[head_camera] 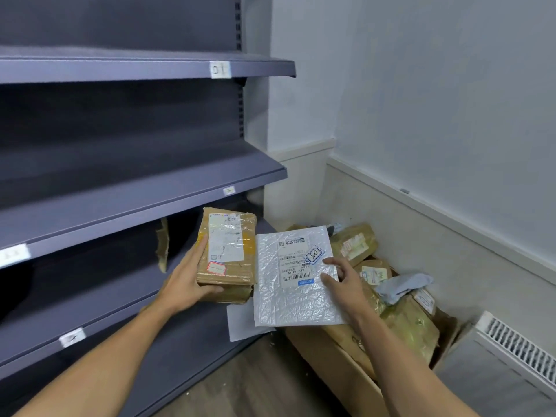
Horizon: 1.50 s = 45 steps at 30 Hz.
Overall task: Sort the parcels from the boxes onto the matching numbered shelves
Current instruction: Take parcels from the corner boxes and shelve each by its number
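Left hand [188, 281]: thumb and fingers wrapped round brown parcel [228, 251] | right hand [343, 284]: pinches right edge of white mailer [294, 296] | carton [331, 365] right.

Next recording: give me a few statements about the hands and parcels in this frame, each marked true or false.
1. The left hand grips a brown cardboard parcel. True.
2. The right hand holds nothing. False: it pinches the edge of a white mailer.
3. The box on the floor holds several parcels. True.
4. The cardboard parcel bears no label. False: a white shipping label is taped on its face.
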{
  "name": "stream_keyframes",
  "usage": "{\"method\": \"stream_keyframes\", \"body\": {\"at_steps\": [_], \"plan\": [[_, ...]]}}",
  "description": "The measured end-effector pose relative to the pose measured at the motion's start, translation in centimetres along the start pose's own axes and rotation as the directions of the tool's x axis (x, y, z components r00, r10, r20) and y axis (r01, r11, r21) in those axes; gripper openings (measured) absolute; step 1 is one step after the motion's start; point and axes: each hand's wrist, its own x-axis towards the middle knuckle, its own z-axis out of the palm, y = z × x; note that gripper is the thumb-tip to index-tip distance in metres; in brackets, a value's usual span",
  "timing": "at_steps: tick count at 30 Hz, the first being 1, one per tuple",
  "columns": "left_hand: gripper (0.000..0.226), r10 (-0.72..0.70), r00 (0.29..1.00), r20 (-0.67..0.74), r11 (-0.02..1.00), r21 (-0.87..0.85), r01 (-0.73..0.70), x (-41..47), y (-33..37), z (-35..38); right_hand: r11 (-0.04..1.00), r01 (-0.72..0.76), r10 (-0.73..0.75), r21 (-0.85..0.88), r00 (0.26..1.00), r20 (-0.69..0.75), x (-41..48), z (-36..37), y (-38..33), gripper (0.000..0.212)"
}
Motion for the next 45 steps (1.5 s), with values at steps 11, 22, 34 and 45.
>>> {"method": "stream_keyframes", "body": {"at_steps": [11,22,34,45], "plan": [[0.132,-0.12,0.98,-0.16,0.993,-0.012,0.12,-7.0,-0.4,-4.1,0.997,0.079,-0.076,-0.008,0.981,0.179,-1.1,4.9,-2.6,0.028],[0.133,-0.287,0.911,-0.295,0.95,0.037,0.311,-15.7,2.1,-4.4,0.988,0.127,-0.086,-0.09,0.929,0.36,-1.9,5.9,-1.4,0.037],[0.132,-0.395,0.816,-0.423,0.891,0.039,0.452,-26.0,4.6,-5.9,0.989,0.143,-0.1,-0.03,0.813,0.573,-6.8,10.8,-0.9,0.026],[0.131,-0.453,0.735,-0.505,0.845,0.02,0.535,-34.1,2.8,-8.7,0.994,0.108,-0.058,-0.034,0.747,0.662,-12.4,16.7,-0.7,0.025]]}}
